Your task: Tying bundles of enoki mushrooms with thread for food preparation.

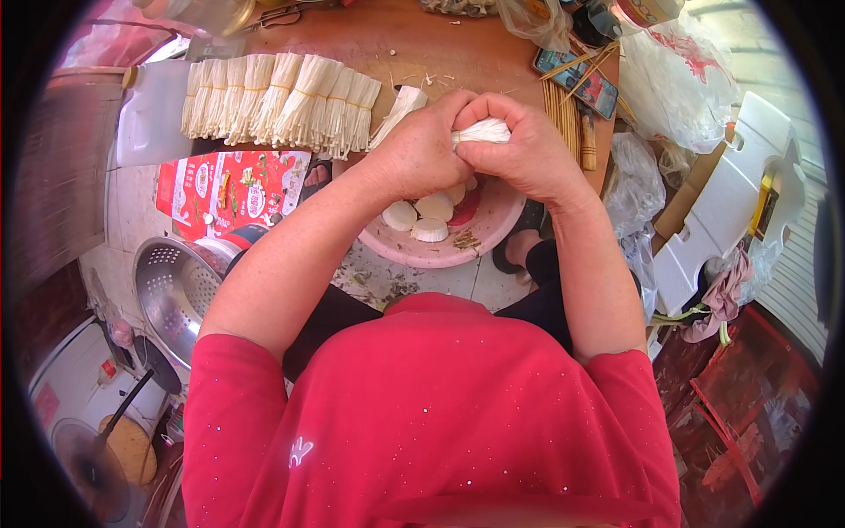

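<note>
Both my hands meet over the table's near edge around a small bundle of enoki mushrooms (485,131) with a band at one end. My left hand (429,145) grips its banded left end, and my right hand (518,142) curls round its right side. Banded enoki bundles (277,99) stand in a row on the wooden table (429,39) at the left. One more bundle (399,113) lies apart, just behind my left hand. Below my hands, a pink basin (436,256) holds several round cut-off pieces (434,208) and brownish scraps.
Bamboo skewers (561,122) and a phone (577,82) lie on the table's right side, beside plastic bags (673,86) and a white foam box (713,244). A plastic jug (155,112) stands far left. A metal colander (178,290) and red printed cardboard (231,191) are lower left.
</note>
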### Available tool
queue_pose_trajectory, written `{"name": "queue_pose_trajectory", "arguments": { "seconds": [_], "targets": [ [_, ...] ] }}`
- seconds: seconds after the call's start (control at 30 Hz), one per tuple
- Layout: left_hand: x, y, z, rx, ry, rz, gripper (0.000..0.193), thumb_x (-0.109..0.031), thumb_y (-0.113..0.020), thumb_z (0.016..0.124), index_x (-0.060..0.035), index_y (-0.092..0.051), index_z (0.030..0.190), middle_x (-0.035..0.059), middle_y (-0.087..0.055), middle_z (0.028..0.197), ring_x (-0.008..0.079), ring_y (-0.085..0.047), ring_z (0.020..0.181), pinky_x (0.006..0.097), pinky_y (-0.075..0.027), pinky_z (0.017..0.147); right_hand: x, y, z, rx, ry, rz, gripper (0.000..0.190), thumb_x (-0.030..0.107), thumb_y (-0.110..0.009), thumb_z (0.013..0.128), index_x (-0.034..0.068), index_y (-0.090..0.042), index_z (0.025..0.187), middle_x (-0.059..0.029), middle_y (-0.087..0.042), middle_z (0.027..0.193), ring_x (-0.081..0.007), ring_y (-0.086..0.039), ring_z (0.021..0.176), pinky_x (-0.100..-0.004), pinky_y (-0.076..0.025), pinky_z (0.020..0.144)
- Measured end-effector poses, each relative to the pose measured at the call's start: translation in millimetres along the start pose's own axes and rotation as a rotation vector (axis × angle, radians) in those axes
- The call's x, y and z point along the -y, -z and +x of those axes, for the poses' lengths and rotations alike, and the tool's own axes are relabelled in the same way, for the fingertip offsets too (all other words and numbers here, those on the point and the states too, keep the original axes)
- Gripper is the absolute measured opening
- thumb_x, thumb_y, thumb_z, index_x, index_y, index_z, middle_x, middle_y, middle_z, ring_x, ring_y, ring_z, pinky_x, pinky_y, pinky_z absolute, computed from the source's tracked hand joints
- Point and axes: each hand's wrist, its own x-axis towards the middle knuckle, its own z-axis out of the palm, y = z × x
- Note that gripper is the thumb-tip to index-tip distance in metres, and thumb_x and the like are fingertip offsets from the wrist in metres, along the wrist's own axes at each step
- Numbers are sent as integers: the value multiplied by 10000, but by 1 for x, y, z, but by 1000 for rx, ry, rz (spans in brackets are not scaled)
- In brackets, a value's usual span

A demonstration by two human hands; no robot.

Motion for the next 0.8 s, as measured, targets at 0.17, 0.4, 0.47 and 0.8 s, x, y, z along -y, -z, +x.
{"name": "queue_pose_trajectory", "arguments": {
  "seconds": [0.17,0.4,0.47,0.8],
  "targets": [
    [-1,1,0,-7,-12,-6,701,-98,-747,618,-58,-477,1263,149,-634,1072,273,-619,1006,348,-487,874,-4,1,3,17,16,65,232,95,-721,743,74,-621,951,29,-605,837,-54,-562,732,-209,-472,624],
    [4,-1,0,11,-21,-10,694,-115,-750,632,-61,-474,1266,148,-634,1079,264,-620,1006,346,-486,880,-4,5,2,100,-4,147,271,94,-730,733,71,-612,975,26,-598,869,-51,-557,788,-204,-470,671],
    [1,2,0,7,-22,-12,688,-120,-753,637,-60,-476,1264,144,-635,1079,255,-624,1000,345,-493,868,-4,8,2,139,20,195,301,94,-725,734,64,-602,1007,24,-596,891,-54,-557,798,-209,-474,685],
    [6,21,2,-148,-85,-50,521,-215,-702,705,-11,-538,1156,183,-649,1035,281,-639,973,353,-494,855,8,2,-1,-31,183,351,470,147,-713,778,49,-538,1203,-69,-596,1057,-108,-583,923,-250,-482,820]
  ]
}}
